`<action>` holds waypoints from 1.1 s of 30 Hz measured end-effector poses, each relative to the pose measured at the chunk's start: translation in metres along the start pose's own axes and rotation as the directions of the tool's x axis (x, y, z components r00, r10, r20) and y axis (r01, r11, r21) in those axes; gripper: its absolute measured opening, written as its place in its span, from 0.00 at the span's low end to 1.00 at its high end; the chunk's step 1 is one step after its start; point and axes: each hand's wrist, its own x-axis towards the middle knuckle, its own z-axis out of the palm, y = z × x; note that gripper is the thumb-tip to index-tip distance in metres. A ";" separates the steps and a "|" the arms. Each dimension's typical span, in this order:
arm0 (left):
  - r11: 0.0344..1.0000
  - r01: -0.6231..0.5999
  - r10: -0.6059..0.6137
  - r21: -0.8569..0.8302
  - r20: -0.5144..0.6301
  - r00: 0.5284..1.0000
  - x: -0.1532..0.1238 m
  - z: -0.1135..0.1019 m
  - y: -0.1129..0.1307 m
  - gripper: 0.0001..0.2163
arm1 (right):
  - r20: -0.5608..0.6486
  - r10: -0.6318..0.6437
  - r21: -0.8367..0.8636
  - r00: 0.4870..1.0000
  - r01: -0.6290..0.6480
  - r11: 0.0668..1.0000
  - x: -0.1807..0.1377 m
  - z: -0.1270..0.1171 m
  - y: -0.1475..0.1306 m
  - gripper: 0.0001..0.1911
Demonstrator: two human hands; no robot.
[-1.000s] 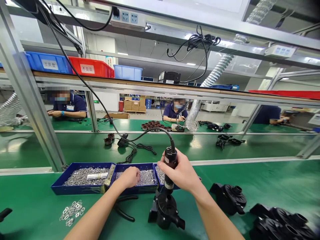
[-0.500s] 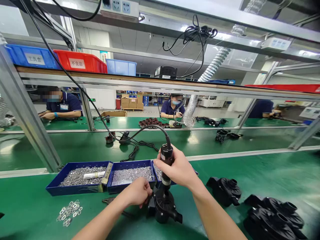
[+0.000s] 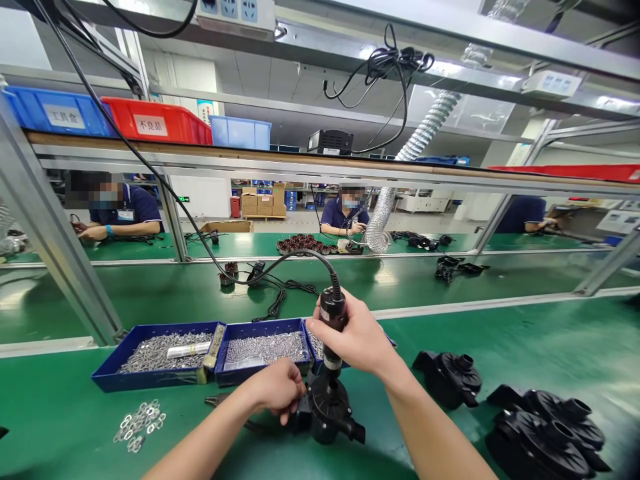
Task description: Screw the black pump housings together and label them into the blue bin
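Observation:
My right hand (image 3: 356, 337) is wrapped round a black corded electric screwdriver (image 3: 332, 313), held upright with its tip down on a black plastic pump housing (image 3: 330, 410) on the green bench. My left hand (image 3: 277, 388) is closed against the housing's left side, fingers curled on it. A black cable (image 3: 280, 263) runs from the screwdriver's top up to the left. Blue trays of small silver screws (image 3: 263, 348) lie just behind my hands.
More black housings (image 3: 449, 379) (image 3: 543, 433) lie to the right. Loose washers (image 3: 139, 423) sit front left, pliers (image 3: 220, 401) under my left wrist. A metal frame post (image 3: 55, 240) stands left. Other people work at benches beyond the green conveyor (image 3: 400, 283).
My left hand left the screw tray and came down onto the housing's left side. The screwdriver stayed upright on the housing, now slightly lower.

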 end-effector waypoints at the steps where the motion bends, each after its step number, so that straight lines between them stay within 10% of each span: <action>1: 1.000 0.000 0.000 -0.007 0.009 1.000 0.001 0.000 -0.001 0.08 | 0.000 -0.003 -0.010 1.000 0.003 1.000 0.000 0.000 0.000 0.11; 21: 0.992 -0.022 0.054 -0.123 0.256 0.965 -0.002 -0.021 -0.005 0.10 | 0.058 0.056 -0.025 0.997 -0.055 0.998 -0.005 -0.015 -0.008 0.12; 33: 0.995 0.003 0.005 -0.097 0.077 0.997 -0.018 0.003 0.014 0.31 | 0.134 0.143 -0.032 0.981 -0.140 0.990 -0.006 -0.037 0.002 0.21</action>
